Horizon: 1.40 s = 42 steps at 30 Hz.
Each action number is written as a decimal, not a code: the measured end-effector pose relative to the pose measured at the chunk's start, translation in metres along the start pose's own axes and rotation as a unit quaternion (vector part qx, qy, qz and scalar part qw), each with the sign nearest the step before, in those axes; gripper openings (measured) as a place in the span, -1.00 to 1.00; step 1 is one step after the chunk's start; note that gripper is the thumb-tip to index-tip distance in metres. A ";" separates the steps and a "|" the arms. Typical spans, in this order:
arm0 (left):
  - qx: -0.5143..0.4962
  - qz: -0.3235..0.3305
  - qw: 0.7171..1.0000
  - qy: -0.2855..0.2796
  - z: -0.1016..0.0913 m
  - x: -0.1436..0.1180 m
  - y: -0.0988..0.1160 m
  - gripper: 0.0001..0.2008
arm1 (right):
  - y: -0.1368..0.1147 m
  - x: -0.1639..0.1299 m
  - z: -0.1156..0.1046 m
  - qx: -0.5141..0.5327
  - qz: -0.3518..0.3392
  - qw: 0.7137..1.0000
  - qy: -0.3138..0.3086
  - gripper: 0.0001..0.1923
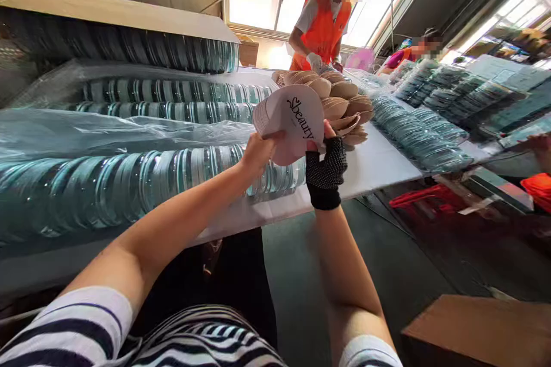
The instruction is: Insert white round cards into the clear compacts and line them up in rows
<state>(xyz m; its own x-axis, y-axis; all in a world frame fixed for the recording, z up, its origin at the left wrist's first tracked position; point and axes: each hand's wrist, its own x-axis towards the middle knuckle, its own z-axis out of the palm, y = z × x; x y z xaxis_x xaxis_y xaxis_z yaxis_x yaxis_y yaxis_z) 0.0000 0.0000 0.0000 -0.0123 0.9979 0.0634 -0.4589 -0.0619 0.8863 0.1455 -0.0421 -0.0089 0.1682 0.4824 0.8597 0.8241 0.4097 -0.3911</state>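
Observation:
Between my hands is a fanned stack of round paper cards (293,112), the front one white with the printed word "beauty". My bare left hand (260,152) grips the stack at its lower left edge, thumb over the front. On the right edge, my right hand (327,160), in a black dotted fingerless glove, pinches the cards with thumb and fingers. Just behind lies a heap of brown curved card pieces (344,106). Long rows of clear, bluish round plastic lids or dishes (129,186) lie nested on the table to the left.
A white-topped table (379,163) carries more stacked clear pieces (422,132) at right. Across it stands a person in an orange vest (322,23); another person (408,54) is farther right. A cardboard box (477,327) sits on the floor at lower right.

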 end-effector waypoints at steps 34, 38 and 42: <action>-0.150 -0.066 0.984 0.073 -0.008 0.029 0.003 -0.72 | -0.006 -0.050 0.023 -0.184 0.127 0.903 -0.366 -0.69; -0.146 -0.067 0.985 0.063 -0.008 0.029 0.002 -0.73 | 0.008 -0.058 0.019 0.026 0.206 0.858 -0.469 -0.63; -0.132 -0.046 0.989 0.049 -0.006 0.029 -0.002 -0.74 | 0.016 -0.065 0.009 0.326 0.313 0.726 -0.519 -0.50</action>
<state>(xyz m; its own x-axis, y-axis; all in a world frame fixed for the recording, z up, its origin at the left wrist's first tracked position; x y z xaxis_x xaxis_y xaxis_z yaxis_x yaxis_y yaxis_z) -0.0046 0.0296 -0.0029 -0.0401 0.9969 -0.0684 -0.6783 0.0231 0.7345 0.1433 -0.0598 -0.0741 -0.3779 0.9164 -0.1317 0.2748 -0.0247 -0.9612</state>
